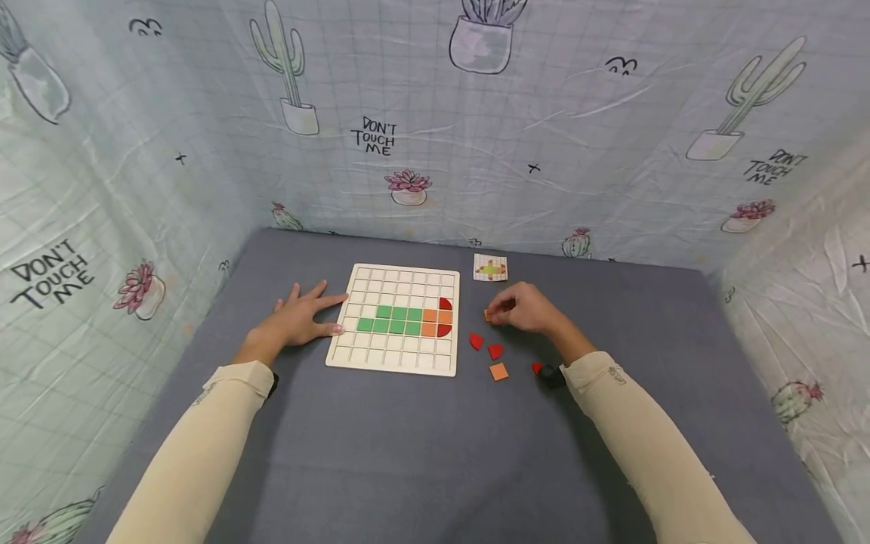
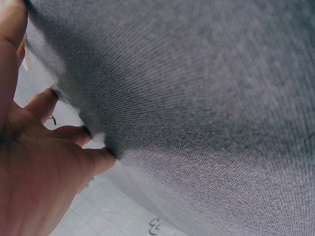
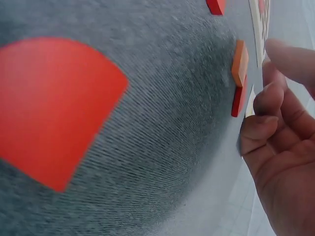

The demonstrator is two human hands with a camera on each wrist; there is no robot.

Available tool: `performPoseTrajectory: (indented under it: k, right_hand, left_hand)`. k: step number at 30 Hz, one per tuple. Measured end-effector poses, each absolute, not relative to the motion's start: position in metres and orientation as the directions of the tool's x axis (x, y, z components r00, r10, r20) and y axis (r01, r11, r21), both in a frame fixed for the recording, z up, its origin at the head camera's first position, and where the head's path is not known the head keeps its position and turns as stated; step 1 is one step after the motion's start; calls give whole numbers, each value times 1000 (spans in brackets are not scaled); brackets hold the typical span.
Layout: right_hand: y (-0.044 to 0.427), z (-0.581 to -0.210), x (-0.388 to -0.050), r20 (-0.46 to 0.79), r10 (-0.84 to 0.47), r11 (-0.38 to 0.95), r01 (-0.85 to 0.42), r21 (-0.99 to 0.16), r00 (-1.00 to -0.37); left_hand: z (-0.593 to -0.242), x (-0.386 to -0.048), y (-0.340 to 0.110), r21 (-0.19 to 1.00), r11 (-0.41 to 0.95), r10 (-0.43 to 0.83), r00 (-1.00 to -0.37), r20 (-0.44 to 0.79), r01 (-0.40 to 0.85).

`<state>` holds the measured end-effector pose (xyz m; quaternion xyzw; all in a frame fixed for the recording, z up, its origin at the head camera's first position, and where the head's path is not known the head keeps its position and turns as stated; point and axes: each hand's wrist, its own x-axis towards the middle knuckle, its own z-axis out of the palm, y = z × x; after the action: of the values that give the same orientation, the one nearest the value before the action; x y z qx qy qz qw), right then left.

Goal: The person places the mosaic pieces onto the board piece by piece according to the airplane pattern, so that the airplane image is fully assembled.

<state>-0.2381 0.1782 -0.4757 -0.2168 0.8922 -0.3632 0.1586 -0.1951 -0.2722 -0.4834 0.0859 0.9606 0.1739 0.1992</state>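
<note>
Pinching an orange tile, right grip faces cloth reading "DON'T TOUCH ME", left grip splayed

Left hand's grip, spread against grey ribbed cloth, pale sheet with dark marks beyond

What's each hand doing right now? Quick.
Left hand: open, fingers spread, at the left edge of the board.
Right hand: closed, pinching an orange piece between thumb and fingertips.

pale creased sheets printed with cacti hang along 3 sides of a grey table.
</note>
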Motion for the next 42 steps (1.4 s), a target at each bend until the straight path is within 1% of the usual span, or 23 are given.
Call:
performPoseTrajectory:
  k: [7,11,17,23,28,31,37,42]
  right_hand:
    - [168,-479,-232,-154,-638,584,-345,-735,-754]
    - [163,-483,-230,-193,-677,587,-363,-724,-711]
    - [158,-486,-230,-241,-684,622,-378,-686,-688]
    - [156,-482,-228,-235,-712,620,-436,-652,-662]
    - [156,-477,-227,-221,-711,648,-500,-574,-668]
    - [155,-475,-227,-215,-698,664,-506,-551,-683]
    - [149,-472,-227,-157,-681,656,-501,-564,-715]
    - [141,-471,-227,-110,-678,639,-509,-576,-727]
  left_hand:
    - [-481,-195,-273,367,925,236,-904,-356,97]
    - [-480,-194,-272,366,925,236,-904,-357,97]
    - [-482,-192,-272,372,924,232,-906,-353,92]
    - [-484,-193,-272,367,926,226,-909,-352,88]
    - [-483,-194,-273,369,925,230,-910,-345,93]
    - [-482,-194,-273,373,923,229,-910,-344,91]
    - [-481,-194,-273,364,928,222,-908,-354,85]
    - [-482,-195,-271,358,930,216,-907,-360,80]
